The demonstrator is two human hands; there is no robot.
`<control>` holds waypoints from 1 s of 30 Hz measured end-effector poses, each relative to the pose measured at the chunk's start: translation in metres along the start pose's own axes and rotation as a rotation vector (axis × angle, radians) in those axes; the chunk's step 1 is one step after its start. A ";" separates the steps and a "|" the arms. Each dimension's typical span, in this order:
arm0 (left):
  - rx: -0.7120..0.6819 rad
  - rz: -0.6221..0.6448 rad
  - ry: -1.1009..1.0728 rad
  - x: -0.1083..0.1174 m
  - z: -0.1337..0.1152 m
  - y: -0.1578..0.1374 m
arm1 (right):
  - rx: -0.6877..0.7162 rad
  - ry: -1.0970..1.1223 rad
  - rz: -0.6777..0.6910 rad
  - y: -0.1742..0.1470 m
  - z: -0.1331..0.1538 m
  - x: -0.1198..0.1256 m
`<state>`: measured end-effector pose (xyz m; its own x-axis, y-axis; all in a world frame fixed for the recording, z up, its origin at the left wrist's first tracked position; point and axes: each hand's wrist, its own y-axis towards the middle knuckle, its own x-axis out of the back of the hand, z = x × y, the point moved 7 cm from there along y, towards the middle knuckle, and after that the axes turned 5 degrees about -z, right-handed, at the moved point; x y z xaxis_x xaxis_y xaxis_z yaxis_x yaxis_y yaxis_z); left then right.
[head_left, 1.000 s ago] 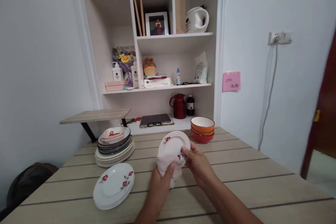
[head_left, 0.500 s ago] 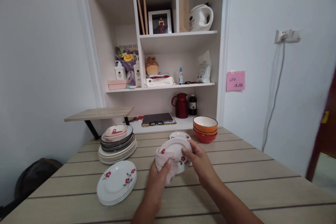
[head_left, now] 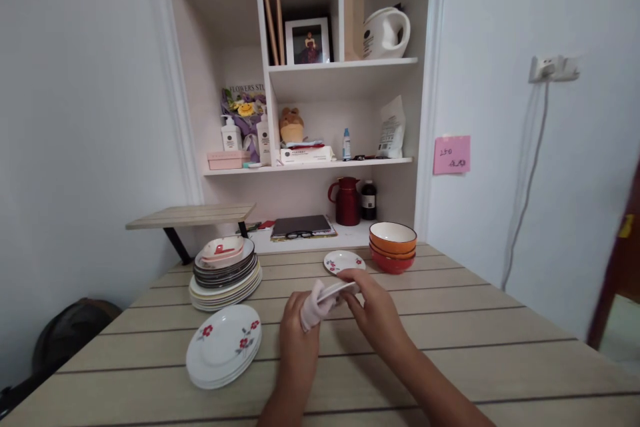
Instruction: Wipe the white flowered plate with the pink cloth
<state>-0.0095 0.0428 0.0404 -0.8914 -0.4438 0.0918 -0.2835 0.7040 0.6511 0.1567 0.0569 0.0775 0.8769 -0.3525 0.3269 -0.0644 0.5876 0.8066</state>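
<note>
Well, you have plenty of table (head_left: 480,360) around you, so work over its bare middle, well apart from the tall mixed stack of dishes (head_left: 225,280) on the left and the flowered plates (head_left: 220,347) nearer you. The bowls (head_left: 393,250) sit beyond your right hand (head_left: 373,307), with a loose small plate (head_left: 345,260) just beside them; best make your strokes short of both. The held plate (head_left: 337,290) is up off the tabletop, tipped almost edge-on. Your right hand pinches its right rim from above and below; your left hand (head_left: 299,327) grips the cloth (head_left: 314,310), which folds around the opposite edge. I can't tell how firmly either one presses. To wipe it well, I'd steady that pinch, run the cloth along the edge with even pressure on both faces, then turn the plate a little to reach the part your grip covers.
</note>
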 end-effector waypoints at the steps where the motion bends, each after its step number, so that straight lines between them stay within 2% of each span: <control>1: -0.064 0.013 0.062 0.000 -0.004 0.000 | 0.040 -0.054 0.016 0.000 0.004 -0.001; 4: -0.184 0.051 0.216 -0.001 -0.007 -0.003 | 0.146 -0.234 0.095 -0.003 0.016 -0.008; 7: -0.225 0.059 0.269 -0.002 -0.008 -0.004 | 0.180 -0.347 0.141 -0.006 0.022 -0.014; 9: -0.231 0.041 0.251 -0.001 -0.010 -0.003 | 0.143 -0.323 0.136 -0.006 0.020 -0.013; 12: -0.201 -0.015 0.180 0.002 -0.011 -0.001 | 0.030 -0.118 0.149 -0.005 0.011 -0.012; 17: -0.030 -0.065 -0.017 0.005 -0.002 0.003 | -0.200 0.263 0.209 -0.003 -0.007 -0.017; 24: 0.375 -0.008 -0.376 -0.005 0.021 0.000 | -0.450 0.608 0.147 -0.005 -0.017 -0.020; 30: 0.484 -0.044 -0.520 -0.005 0.022 -0.004 | -0.648 0.884 0.104 -0.012 -0.020 -0.029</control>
<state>-0.0120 0.0547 0.0206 -0.8946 -0.2407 -0.3766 -0.3411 0.9121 0.2274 0.1415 0.0743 0.0482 0.9298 0.2152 -0.2985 -0.1226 0.9460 0.3000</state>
